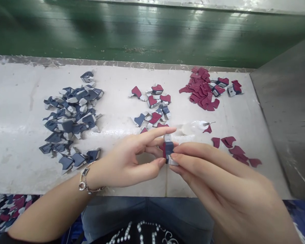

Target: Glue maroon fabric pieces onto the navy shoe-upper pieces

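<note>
Between my two hands, above the front of the white table, is a small blue, grey and maroon plastic part. My left hand grips its left side, thumb low and fingers behind, the index finger stretched past its top. From the right, the fingertips of my right hand pinch the same part. Just behind the hands lies a white bottle with a thin metal tip. A cluster of similar parts with maroon faces sits beyond my left hand, partly hidden by it.
A large pile of blue and grey parts covers the left of the table. Maroon pieces are heaped at the back right, with several more nearer. A green wall borders the back, a metal panel the right.
</note>
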The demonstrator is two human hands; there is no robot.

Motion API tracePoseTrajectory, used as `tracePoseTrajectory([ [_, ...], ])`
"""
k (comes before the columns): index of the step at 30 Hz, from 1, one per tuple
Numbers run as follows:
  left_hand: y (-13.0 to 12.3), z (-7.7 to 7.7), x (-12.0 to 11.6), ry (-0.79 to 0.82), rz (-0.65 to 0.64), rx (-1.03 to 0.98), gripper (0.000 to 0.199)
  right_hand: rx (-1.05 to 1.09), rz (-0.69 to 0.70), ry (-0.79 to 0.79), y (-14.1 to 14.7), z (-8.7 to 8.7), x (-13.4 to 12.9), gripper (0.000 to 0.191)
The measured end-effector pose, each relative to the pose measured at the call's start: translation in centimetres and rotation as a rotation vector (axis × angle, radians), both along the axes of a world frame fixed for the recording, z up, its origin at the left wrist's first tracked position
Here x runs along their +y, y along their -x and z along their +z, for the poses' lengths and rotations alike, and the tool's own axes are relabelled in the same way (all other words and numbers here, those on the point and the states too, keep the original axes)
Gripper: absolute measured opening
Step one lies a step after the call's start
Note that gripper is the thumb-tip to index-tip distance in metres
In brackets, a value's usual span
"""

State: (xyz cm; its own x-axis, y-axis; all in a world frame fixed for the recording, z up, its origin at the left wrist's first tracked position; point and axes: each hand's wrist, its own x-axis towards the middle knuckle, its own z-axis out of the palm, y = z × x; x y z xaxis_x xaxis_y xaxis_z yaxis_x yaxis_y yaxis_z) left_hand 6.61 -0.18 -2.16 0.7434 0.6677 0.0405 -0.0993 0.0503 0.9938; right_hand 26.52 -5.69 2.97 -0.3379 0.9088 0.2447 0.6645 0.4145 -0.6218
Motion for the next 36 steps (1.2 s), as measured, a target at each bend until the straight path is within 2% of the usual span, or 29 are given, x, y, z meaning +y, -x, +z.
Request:
tracePoseTrajectory([
  [5, -0.09, 0.02, -0.13, 0.023, 0.013, -0.026, 0.061, -0.047, 0.005, -0.011, -0.13, 0.28, -0.04, 0.023],
  [12, -0.17, -0.11, -0.37, -0.047, 0.088, 0.098, 0.058, -0.069, 0.059, 0.012, 0.62, 0.03, -0.22, 0.023],
  [15, -0.02, -0.06, -0.07, -0.013, 0.047, 0.095, 0.058, -0.054, 0.042, 0.012, 0.29, -0.16, -0.14, 0.019],
  [21, 0.18, 0.19, 0.1, 0.066, -0.024, 0.026, 0.06, -0.045, 0.052, -0.006, -0.35, -0.11, -0.15, 0.024],
  [36, 0.04, -0.09, 0.1, 0.027, -0.004, 0.047, 0.062, -0.06, 0.069, 0.02, -0.24, 0.06, -0.03, 0.024],
])
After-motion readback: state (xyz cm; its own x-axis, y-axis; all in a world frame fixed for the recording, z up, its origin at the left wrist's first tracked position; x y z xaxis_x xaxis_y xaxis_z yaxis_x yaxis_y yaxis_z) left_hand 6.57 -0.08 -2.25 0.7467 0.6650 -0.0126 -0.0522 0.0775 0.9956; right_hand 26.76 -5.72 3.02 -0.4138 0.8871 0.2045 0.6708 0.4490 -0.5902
